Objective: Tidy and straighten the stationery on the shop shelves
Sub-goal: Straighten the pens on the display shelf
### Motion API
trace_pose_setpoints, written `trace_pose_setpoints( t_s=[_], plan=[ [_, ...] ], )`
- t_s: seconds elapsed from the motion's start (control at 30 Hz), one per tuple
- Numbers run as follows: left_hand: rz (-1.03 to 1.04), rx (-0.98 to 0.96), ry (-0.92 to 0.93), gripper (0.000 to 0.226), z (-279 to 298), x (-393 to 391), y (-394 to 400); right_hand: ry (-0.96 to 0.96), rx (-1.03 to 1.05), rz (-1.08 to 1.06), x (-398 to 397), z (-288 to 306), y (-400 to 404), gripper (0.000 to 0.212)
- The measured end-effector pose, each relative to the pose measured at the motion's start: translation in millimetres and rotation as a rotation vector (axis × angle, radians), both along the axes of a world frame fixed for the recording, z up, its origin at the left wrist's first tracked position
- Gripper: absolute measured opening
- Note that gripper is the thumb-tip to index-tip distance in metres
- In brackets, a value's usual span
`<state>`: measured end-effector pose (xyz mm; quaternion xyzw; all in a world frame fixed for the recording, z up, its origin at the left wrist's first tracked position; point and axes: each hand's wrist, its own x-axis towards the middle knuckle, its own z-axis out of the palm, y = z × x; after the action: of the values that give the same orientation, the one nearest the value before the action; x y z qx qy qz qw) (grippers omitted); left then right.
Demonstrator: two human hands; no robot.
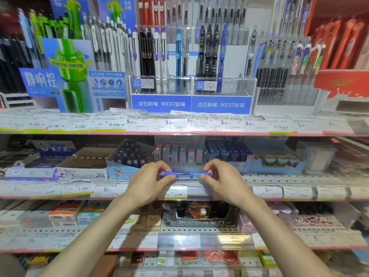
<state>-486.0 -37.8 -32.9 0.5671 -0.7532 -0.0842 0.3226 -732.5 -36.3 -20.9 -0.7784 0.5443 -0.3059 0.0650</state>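
Observation:
I hold a blue pen (184, 174) level in front of the middle shelf, one end in each hand. My left hand (150, 181) pinches the grip end with thumb and fingers. My right hand (222, 179) pinches the other end. Above, on the top shelf, two clear pen racks (221, 85) with blue front labels hold upright black, white and blue pens; a few of their slots stand bare. The pen hangs well below those racks, over the shelf edge with price tags (175, 193).
The middle shelf carries eraser boxes (82, 173), a tilted blue carton (127, 156) and small boxed items (180, 152). A blue advertising card (65, 76) stands top left, red cartons (343, 82) top right. Lower shelves hold more boxes (199, 215).

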Motion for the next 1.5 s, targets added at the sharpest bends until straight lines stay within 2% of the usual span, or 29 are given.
trace_pose_setpoints(
  t_s=[0.3, 0.4, 0.5, 0.6, 0.7, 0.87, 1.0, 1.07, 1.13, 1.3, 1.5],
  plan=[
    [-0.154, -0.137, 0.122, 0.018, 20, 7, 30, 0.069, -0.085, 0.103, -10, 26, 28, 0.018],
    [-0.186, -0.199, 0.158, 0.022, 33, 7, 38, 0.112, -0.168, 0.094, -11, 46, 40, 0.022],
    [-0.205, -0.294, 0.172, 0.021, 53, 5, 45, 0.074, -0.283, 0.084, -10, 68, 50, 0.022],
    [-0.220, -0.420, 0.164, 0.020, 74, 4, 50, -0.123, -0.322, 0.118, -9, 91, 58, 0.015],
    [-0.217, -0.514, 0.153, 0.019, 95, -3, 54, -0.498, -0.208, 0.197, -6, 117, 63, 0.013],
    [-0.146, -0.635, 0.130, 0.026, 125, -25, 43, -1.065, -0.087, 0.297, 5, 152, 50, 0.033],
    [-0.086, -0.654, 0.068, 0.024, 140, -41, 28, -1.244, 0.007, 0.275, 10, 170, 35, 0.037],
    [-0.070, -0.655, 0.013, 0.022, 145, -48, 23, -1.254, 0.031, 0.268, 13, 176, 32, 0.031],
    [-0.062, -0.660, -0.023, 0.020, 149, -52, 19, -1.230, 0.009, 0.250, 16, 181, 30, 0.035],
    [-0.069, -0.745, -0.070, 0.019, 158, -50, 4, -1.090, -0.191, 0.147, 7, 199, 19, 0.031],
    [0.010, -0.819, -0.159, 0.035, 169, -50, -13, -0.979, -0.371, 0.036, -2, 221, 4, 0.036]
  ],
)
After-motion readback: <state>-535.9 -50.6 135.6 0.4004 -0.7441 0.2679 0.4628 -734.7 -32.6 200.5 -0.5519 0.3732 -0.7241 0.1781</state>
